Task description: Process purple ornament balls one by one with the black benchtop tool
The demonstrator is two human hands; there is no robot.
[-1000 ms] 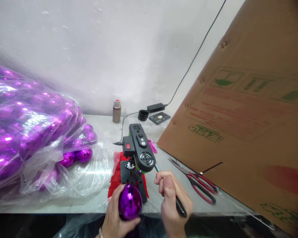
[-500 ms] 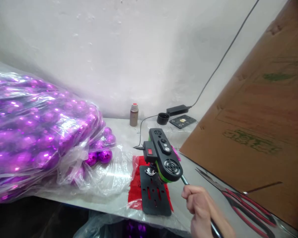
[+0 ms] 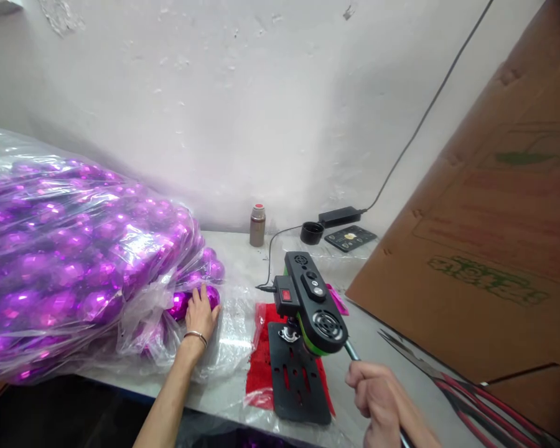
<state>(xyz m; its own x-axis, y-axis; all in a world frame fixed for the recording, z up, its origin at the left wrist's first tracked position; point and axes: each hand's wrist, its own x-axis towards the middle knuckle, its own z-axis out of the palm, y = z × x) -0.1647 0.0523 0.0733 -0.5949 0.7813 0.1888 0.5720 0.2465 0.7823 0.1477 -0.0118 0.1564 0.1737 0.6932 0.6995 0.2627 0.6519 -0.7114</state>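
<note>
Item: faceted purple mirror ball (image 3: 211, 296), lying at the open mouth of a clear plastic bag (image 3: 74, 261) stuffed with like purple balls, on the left of the white worktop (image 3: 242, 261). The left hand (image 3: 200, 316), fingers spread and laid on this ball, covers its near side; whether it grips the ball cannot be told. A thin bracelet (image 3: 196, 336) sits at that wrist.

Right hand (image 3: 378, 401): clenched round the metal lever handle (image 3: 352, 351) of a small black and green bench machine (image 3: 312, 302) with a red switch. The machine stands on a slotted black base plate (image 3: 298, 389), which lies on a red cloth (image 3: 261, 367).

Further items: red-handled scissors (image 3: 466, 392), lying flat to the right of the machine. A large brown cardboard sheet (image 3: 494, 218), leaning at the right. At the back by the white wall: a small metal bottle with a red cap (image 3: 257, 225), upright; a black round cap (image 3: 312, 233); a black power adapter (image 3: 340, 216) with its cable running up the wall; a flat black pad (image 3: 350, 238).
</note>
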